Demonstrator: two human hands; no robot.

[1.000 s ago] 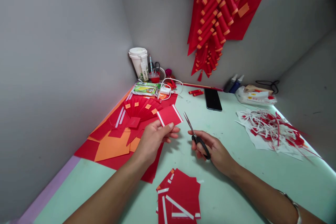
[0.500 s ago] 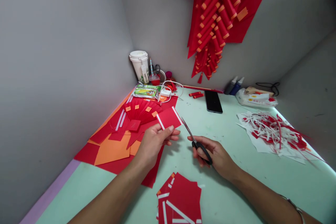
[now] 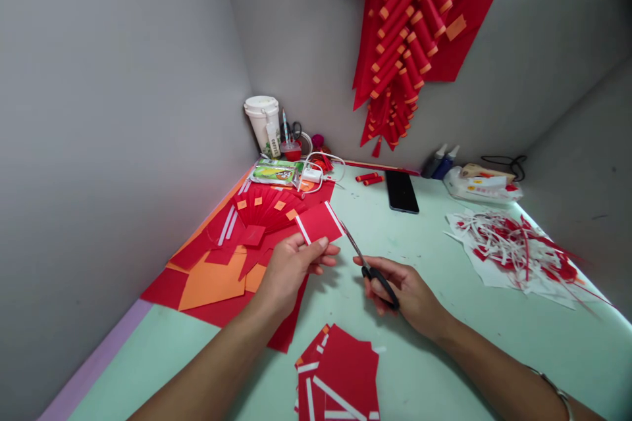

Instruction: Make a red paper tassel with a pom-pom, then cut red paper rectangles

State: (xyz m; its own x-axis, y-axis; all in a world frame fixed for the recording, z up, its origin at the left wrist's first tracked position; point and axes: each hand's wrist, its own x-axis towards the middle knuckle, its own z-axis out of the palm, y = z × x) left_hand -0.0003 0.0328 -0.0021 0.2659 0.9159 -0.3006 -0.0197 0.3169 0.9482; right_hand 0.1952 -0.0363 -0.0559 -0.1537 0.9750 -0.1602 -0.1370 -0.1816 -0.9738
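Observation:
My left hand (image 3: pixel 301 263) pinches a small red paper rectangle (image 3: pixel 320 221) with white strips along its two short edges. The thumb lies on top of its lower edge. In my right hand (image 3: pixel 402 293) is a pair of scissors (image 3: pixel 379 281) with black handles. Their blades point up and to the left, close beside the paper's right white strip; whether they touch it I cannot tell. Below both hands, a pile of red paper pieces (image 3: pixel 348 368) with white strips lies on the table near me.
Red and orange paper sheets (image 3: pixel 212 283) cover the left of the table. A phone (image 3: pixel 401 191) and small red rolls (image 3: pixel 370 178) lie at the back. Shredded paper scraps (image 3: pixel 518 250) heap at the right. A white cup (image 3: pixel 261 122) stands in the corner; red paper firecrackers (image 3: pixel 409 33) hang above.
Almost nothing differs. The whole view has shifted very slightly; both hands keep their holds on the paper and the scissors.

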